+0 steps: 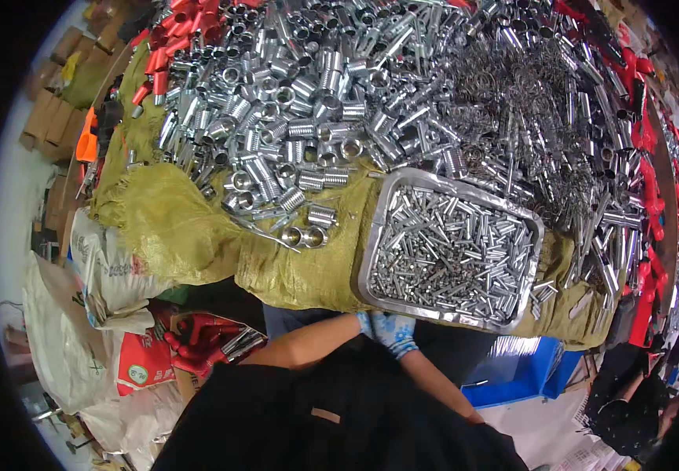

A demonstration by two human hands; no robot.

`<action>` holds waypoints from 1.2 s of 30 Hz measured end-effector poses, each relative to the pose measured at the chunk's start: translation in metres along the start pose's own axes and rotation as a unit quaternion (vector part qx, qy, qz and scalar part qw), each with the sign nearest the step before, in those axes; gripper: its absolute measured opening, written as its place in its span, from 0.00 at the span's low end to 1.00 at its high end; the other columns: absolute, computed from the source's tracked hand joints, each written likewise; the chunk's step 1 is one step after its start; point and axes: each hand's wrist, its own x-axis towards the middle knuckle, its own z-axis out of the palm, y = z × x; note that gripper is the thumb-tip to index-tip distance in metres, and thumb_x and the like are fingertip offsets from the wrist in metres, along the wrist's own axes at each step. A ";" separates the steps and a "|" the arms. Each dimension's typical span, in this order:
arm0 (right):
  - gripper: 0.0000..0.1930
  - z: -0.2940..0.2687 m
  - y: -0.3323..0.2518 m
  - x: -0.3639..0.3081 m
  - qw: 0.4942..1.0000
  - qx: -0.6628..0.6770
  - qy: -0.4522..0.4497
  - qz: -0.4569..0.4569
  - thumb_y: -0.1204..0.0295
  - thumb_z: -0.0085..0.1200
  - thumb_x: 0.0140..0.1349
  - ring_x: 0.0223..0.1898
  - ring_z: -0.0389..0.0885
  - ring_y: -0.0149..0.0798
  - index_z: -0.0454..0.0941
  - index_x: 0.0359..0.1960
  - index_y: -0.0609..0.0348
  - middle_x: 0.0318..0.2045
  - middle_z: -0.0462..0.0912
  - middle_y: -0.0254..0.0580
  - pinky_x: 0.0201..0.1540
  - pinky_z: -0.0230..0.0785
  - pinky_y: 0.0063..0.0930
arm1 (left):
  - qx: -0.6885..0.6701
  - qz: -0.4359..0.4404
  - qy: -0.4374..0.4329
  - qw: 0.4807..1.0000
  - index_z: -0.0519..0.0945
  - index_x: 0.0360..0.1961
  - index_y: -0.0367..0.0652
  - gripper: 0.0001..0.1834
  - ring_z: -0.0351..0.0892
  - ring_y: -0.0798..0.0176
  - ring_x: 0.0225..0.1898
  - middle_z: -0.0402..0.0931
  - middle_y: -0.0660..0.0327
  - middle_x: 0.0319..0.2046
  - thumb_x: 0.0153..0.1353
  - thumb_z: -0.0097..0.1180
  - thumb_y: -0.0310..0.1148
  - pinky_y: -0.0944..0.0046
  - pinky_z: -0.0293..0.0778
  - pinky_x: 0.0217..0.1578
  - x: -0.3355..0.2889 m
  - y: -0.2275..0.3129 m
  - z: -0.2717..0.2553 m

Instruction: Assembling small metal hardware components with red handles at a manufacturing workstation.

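Left hand point(365, 323) and right hand point(396, 336): fingers hidden beneath the tray's point(426, 312) near edge, any grasp indiscernible. Metal heap point(301, 129): cut off above. Wire tangle point(512, 90): strands too fine to separate.

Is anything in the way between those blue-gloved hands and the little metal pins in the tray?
Yes: the near rim of the metal tray stands between the metal pins and both the left hand and right hand. Both hands are partly hidden, so their grip is unclear.
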 end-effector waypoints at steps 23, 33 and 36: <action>0.25 0.008 -0.003 -0.005 0.982 0.133 -0.109 0.074 0.52 0.48 0.58 0.50 0.75 0.59 0.78 0.46 0.62 0.45 0.80 0.57 0.57 0.62 0.47 | 0.003 -0.096 -0.043 0.994 0.75 0.53 0.49 0.36 0.69 0.45 0.54 0.73 0.51 0.51 0.49 0.53 0.63 0.49 0.62 0.55 0.015 0.005 -0.027; 0.24 -0.004 -0.001 0.004 0.985 0.158 -0.046 0.045 0.51 0.53 0.56 0.51 0.75 0.55 0.79 0.47 0.54 0.49 0.79 0.52 0.56 0.64 0.46 | 0.022 -0.092 -0.054 0.994 0.75 0.53 0.49 0.36 0.70 0.46 0.53 0.73 0.51 0.50 0.49 0.53 0.63 0.49 0.62 0.54 0.010 0.015 -0.037; 0.33 0.012 -0.001 0.007 0.986 0.052 -0.140 0.072 0.43 0.45 0.57 0.61 0.63 0.60 0.73 0.55 0.56 0.58 0.70 0.57 0.65 0.46 0.54 | 0.020 -0.073 -0.062 0.995 0.75 0.53 0.49 0.36 0.70 0.46 0.53 0.74 0.51 0.49 0.49 0.53 0.63 0.50 0.63 0.54 0.007 0.007 -0.042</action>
